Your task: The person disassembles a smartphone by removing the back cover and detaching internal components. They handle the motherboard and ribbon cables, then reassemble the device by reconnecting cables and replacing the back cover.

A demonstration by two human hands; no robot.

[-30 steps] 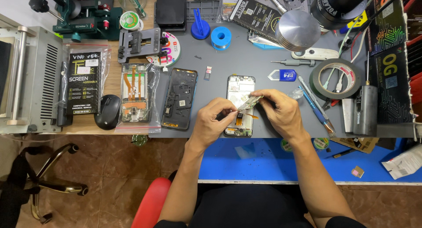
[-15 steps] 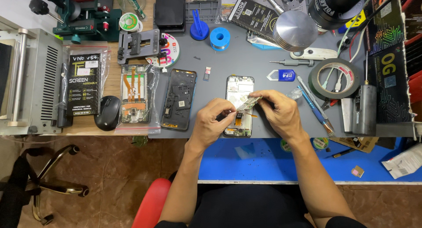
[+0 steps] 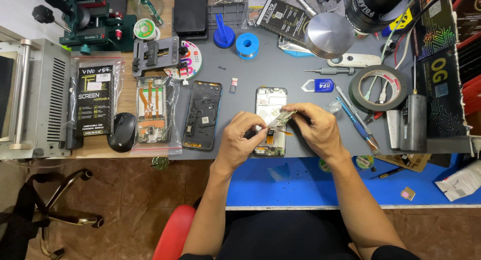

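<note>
An opened phone point(image 3: 270, 100) lies face down on the grey mat point(image 3: 280, 69), its insides exposed. Just above it a small green circuit board point(image 3: 281, 117) is tilted up, pinched from both sides. My left hand point(image 3: 242, 142) grips the board's left end with thumb and forefinger. My right hand point(image 3: 314, 127) holds its right end from the other side. A thin orange flex strip point(image 3: 286, 134) shows under the board between my hands. The phone's lower half is partly hidden by my fingers.
A dark phone frame point(image 3: 202, 114) lies left of the open phone. Further left are a bagged flex part point(image 3: 153, 112), a black mouse point(image 3: 123, 131) and a screen box point(image 3: 95, 99). Tape roll point(image 3: 379, 87), blue-handled tools point(image 3: 354, 120) and a lamp head point(image 3: 328, 34) crowd the right.
</note>
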